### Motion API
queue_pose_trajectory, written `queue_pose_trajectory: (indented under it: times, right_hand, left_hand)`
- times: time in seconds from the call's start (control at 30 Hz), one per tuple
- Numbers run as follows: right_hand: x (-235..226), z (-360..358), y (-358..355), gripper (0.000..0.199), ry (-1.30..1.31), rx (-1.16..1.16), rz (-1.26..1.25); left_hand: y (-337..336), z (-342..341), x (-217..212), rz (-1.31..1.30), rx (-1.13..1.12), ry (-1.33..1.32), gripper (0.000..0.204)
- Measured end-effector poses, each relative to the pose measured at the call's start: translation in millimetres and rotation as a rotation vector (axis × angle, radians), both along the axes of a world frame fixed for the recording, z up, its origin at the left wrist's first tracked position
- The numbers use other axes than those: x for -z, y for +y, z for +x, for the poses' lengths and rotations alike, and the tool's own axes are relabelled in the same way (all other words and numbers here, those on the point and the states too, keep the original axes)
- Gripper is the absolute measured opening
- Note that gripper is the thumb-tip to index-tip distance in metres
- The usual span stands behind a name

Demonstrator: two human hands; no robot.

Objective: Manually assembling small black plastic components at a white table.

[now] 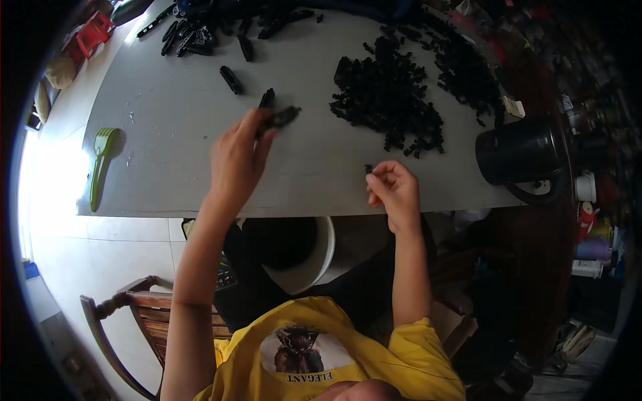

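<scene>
Over the grey table (pixel 177 174), my left hand (pixel 235 157) is closed on a dark, elongated plastic piece (pixel 285 117), slightly blurred. A second black piece (pixel 267 98) stands right at its fingertips; whether it is held too I cannot tell. Near the table's front edge, my right hand (pixel 399 194) pinches a small black piece (pixel 368 170) between thumb and forefinger. Beyond it lies a heap of small black plastic pieces (pixel 384 93). One longer black piece (pixel 231 80) rests alone past my left hand, and several similar ones (pixel 190 37) are gathered at the far left.
A green fork-shaped tool (pixel 100 164) lies at the left edge. More black pieces (pixel 468 73) spread along the far right, beside a large black jug with a handle (pixel 518 157). Below the table edge is a white bucket (pixel 326 250); a wooden chair (pixel 144 304) stands at lower left.
</scene>
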State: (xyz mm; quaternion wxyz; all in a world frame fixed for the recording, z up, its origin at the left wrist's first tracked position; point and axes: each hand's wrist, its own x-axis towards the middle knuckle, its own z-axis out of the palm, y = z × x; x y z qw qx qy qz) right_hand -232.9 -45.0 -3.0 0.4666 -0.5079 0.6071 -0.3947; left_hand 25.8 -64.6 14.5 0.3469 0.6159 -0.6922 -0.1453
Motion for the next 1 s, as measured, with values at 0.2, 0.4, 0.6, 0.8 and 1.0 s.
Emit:
queue_pose_trajectory:
  times: [0.2,0.4,0.6,0.8,1.0]
  right_hand:
    - [-18,13,26,0.009,-0.442,-0.101,0.110]
    - [-18,26,41,0.014,-0.434,-0.100,0.000]
    - [-25,49,44,0.013,-0.584,-0.145,0.058]
    - [-24,51,38,0.012,-0.328,-0.312,-0.005]
    - [-31,60,36,0.019,-0.158,-0.176,-0.165]
  left_hand:
    - [38,-26,11,0.405,0.176,0.934,0.025]
    - [52,-46,8,0.551,0.275,1.091,0.039]
    - [58,-53,14,0.539,0.299,1.156,0.038]
    - [56,-49,15,0.482,0.372,1.029,0.047]
    - [60,-51,11,0.389,0.511,0.771,0.056]
